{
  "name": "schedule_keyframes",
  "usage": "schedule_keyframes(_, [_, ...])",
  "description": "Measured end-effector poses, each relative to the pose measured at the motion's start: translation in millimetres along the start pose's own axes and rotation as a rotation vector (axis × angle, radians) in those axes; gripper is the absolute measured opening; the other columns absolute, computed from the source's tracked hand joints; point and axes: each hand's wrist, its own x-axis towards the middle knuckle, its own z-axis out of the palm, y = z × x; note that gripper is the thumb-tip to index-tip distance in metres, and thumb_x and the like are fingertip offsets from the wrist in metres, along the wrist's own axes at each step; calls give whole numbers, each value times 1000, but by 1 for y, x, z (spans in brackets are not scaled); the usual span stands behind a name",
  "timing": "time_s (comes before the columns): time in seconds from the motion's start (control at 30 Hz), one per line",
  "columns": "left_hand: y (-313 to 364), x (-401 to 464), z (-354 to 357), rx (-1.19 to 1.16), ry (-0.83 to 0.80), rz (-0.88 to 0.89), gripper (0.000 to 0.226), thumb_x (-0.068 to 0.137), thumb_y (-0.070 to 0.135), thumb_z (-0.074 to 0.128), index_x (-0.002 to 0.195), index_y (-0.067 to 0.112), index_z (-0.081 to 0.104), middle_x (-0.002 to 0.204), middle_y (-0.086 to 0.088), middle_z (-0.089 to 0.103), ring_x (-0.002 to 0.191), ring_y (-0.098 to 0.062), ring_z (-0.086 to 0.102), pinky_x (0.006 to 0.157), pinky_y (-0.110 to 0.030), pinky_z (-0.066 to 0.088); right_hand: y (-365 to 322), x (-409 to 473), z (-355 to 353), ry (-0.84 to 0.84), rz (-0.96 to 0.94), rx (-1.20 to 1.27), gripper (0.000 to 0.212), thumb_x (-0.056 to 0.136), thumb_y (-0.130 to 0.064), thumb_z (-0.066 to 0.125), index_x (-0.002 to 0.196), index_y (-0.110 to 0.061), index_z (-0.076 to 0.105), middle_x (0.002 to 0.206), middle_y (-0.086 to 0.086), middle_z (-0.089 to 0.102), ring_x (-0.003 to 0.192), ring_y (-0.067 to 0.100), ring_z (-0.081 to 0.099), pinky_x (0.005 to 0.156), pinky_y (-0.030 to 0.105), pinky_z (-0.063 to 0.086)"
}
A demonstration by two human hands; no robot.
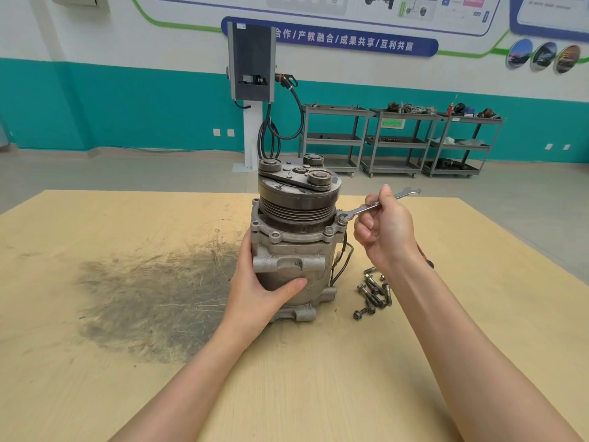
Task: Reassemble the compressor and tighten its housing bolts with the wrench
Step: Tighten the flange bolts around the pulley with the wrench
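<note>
A grey metal compressor [296,250] stands upright on the wooden table [350,378], pulley end up. My left hand [261,293] grips its lower body, thumb across the front. My right hand [387,229] holds a flat steel wrench [373,205] by its middle. The wrench's near end sits on a housing bolt [341,220] at the flange's right side. Two more bolts [328,231] show in the flange's front lugs.
Several loose bolts [371,293] lie on the table right of the compressor, beside its black wires [342,266]. A dark greasy stain [153,291] covers the table's left part. Grey shelf carts [398,141] and a wall charger [251,62] stand far behind.
</note>
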Motion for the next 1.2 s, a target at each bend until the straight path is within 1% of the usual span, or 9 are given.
schedule_keyframes(0.23, [1,0,0,-6,4,5,115,51,54,85,150,36,29,139,15,56,131,-4,50,114,-41,40,-2,0,-1,-12,21,49,41,107,-35,32,75,-13,46,43,-2,33,33,8,28,32,17,24])
schedule_keyframes(0.47, [2,-1,0,2,9,-4,116,51,56,84,151,36,28,140,13,56,132,-5,50,114,-41,40,-6,-2,-1,-16,23,41,40,107,-35,34,76,-12,47,46,-2,35,35,8,31,33,17,26])
schedule_keyframes(0.6, [2,-1,0,6,7,-6,117,51,56,84,151,36,27,141,13,55,133,-6,49,115,-42,39,-6,-2,0,0,26,43,40,107,-34,34,76,-12,47,46,-2,34,35,8,30,33,16,25])
schedule_keyframes(0.77, [2,-1,1,14,5,-12,119,50,58,84,151,37,26,141,14,54,133,-5,48,115,-42,39,-4,-2,1,17,-121,-26,42,108,-33,30,76,-11,46,42,-3,35,33,8,32,32,18,26])
schedule_keyframes(0.83, [1,-1,0,15,8,-13,118,50,58,84,151,37,26,141,14,55,132,-5,48,115,-41,39,-3,-3,2,36,-140,-22,42,108,-32,29,75,-11,46,41,-4,35,33,8,33,32,18,27])
schedule_keyframes(0.97, [1,0,0,21,6,-19,118,50,58,84,151,37,26,141,13,54,133,-6,48,115,-42,39,2,-3,5,105,-96,51,40,107,-30,31,74,-11,45,42,-3,34,34,8,31,32,18,26])
schedule_keyframes(1.1, [0,-1,0,24,10,-29,120,49,59,84,151,38,25,142,13,54,133,-6,48,115,-41,39,6,-4,8,183,-81,87,39,107,-30,32,76,-11,45,49,1,33,36,10,32,32,16,25])
schedule_keyframes(1.2, [-1,0,0,25,8,-32,120,49,59,84,151,37,25,142,12,54,133,-6,48,115,-41,39,7,-5,8,204,-89,114,38,107,-30,32,77,-11,45,51,1,33,37,10,32,33,17,26])
